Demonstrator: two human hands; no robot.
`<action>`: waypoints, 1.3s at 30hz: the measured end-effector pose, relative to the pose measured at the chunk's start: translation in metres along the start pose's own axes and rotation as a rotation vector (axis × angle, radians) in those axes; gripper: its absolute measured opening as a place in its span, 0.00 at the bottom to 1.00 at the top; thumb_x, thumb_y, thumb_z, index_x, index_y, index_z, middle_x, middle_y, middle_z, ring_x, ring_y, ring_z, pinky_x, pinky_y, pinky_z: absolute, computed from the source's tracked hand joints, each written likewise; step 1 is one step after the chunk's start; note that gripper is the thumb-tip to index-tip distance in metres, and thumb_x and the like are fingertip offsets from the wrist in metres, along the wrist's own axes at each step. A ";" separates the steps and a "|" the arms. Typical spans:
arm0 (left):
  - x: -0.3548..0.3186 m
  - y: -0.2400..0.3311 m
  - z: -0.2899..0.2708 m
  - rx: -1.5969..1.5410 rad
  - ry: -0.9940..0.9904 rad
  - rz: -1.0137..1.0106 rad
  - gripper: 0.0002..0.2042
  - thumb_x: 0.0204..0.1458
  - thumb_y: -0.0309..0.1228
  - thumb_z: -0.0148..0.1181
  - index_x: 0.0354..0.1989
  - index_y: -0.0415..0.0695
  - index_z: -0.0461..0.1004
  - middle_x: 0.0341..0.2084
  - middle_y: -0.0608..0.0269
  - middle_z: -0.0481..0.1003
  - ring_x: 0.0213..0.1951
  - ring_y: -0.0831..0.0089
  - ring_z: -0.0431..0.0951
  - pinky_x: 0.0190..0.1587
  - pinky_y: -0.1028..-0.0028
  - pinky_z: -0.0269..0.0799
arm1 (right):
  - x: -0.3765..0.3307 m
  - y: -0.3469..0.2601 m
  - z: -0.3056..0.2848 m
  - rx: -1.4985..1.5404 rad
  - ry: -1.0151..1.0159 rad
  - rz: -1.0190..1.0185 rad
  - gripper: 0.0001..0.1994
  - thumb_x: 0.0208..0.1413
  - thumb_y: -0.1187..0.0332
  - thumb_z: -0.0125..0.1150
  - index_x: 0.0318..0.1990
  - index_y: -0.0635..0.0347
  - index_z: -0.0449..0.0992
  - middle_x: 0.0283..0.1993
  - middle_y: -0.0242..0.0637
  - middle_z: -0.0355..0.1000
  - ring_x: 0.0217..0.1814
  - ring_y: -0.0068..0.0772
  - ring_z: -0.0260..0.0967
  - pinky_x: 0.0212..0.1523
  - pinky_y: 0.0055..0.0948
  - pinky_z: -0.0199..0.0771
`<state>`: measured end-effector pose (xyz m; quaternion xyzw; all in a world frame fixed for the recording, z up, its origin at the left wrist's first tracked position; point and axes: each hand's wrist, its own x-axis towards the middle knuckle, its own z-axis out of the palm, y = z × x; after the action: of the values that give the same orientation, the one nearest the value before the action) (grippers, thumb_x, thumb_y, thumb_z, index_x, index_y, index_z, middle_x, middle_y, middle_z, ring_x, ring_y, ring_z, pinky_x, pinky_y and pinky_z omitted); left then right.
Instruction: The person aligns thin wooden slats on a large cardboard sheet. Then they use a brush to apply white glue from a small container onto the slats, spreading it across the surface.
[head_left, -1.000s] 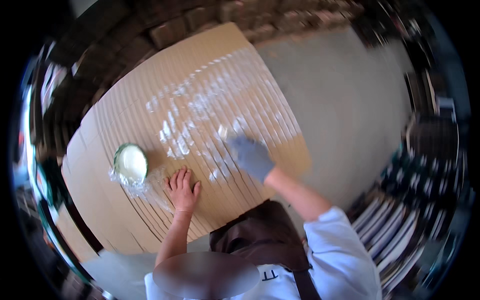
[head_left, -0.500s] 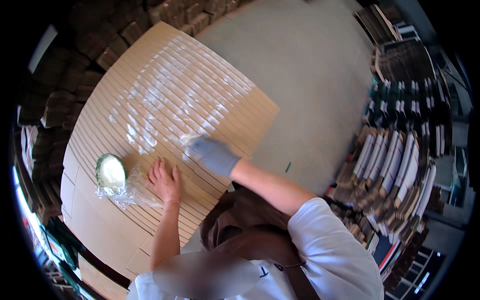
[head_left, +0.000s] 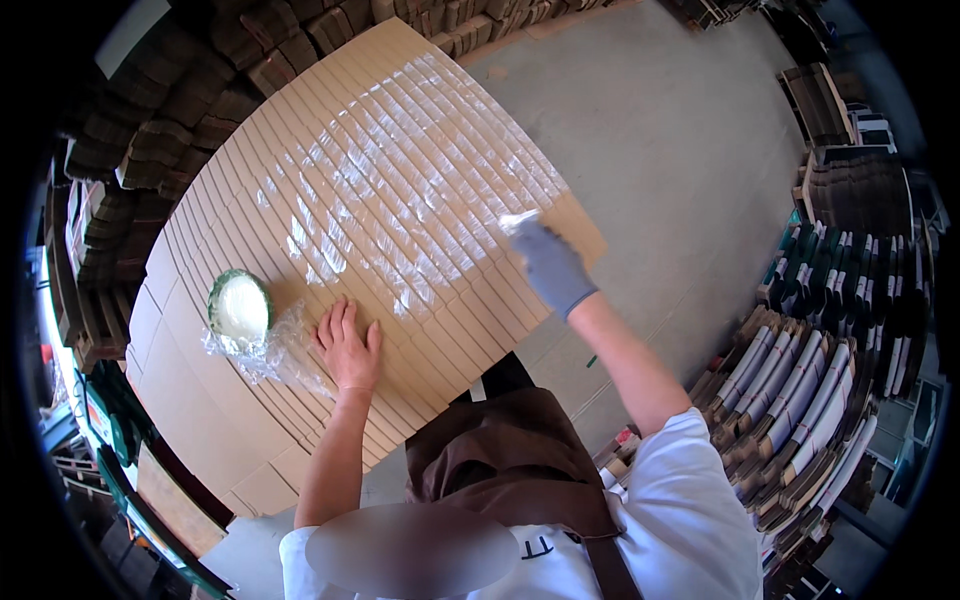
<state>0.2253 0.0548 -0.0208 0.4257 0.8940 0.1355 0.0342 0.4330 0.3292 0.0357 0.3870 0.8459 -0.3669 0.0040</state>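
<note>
Layered cardboard sheets lie fanned before me, their edges forming long parallel strips. White paste streaks many of those strips. My left hand rests on the near strips, fingers spread, with nothing in it. Beside it stands a round bowl with a green rim and white paste inside. Crumpled clear plastic film lies against the bowl. My right hand, in a grey glove, is at the right edge of the cardboard. Its closed fingers grip a small paste-covered pad or brush; its kind is unclear.
Stacks of brown cardboard line the far and left sides. Bundled curved boards with white bands are piled on the right. Grey floor lies between the cardboard and those piles. My brown apron is close to the near edge.
My right hand has swept to the right and away from me across the strips, still gripping the pasted thing. My left hand stays on the cardboard. The whole view has shifted somewhat.
</note>
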 end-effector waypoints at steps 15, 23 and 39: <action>0.002 0.002 -0.002 0.019 -0.027 -0.001 0.26 0.52 0.40 0.61 0.60 0.48 0.66 0.63 0.63 0.64 0.65 0.60 0.58 0.69 0.49 0.44 | -0.014 0.015 -0.001 -0.336 -0.003 -0.244 0.07 0.56 0.69 0.54 0.42 0.56 0.70 0.41 0.45 0.70 0.43 0.50 0.71 0.38 0.48 0.74; 0.002 0.001 0.000 0.017 -0.032 -0.004 0.27 0.52 0.40 0.61 0.60 0.48 0.65 0.63 0.65 0.65 0.66 0.60 0.58 0.69 0.49 0.43 | 0.015 0.052 -0.030 -0.363 0.039 -0.191 0.07 0.58 0.69 0.52 0.42 0.56 0.72 0.44 0.45 0.70 0.45 0.51 0.71 0.42 0.49 0.74; 0.006 0.001 -0.011 -0.042 -0.048 -0.001 0.26 0.50 0.38 0.63 0.59 0.49 0.67 0.61 0.65 0.65 0.64 0.61 0.60 0.67 0.49 0.48 | -0.013 -0.001 0.030 -0.124 0.037 -0.398 0.08 0.60 0.71 0.50 0.43 0.55 0.75 0.46 0.47 0.73 0.45 0.53 0.72 0.43 0.46 0.74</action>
<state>0.2198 0.0578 -0.0094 0.4276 0.8901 0.1440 0.0648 0.4330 0.3010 0.0182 0.2181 0.9265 -0.3007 -0.0602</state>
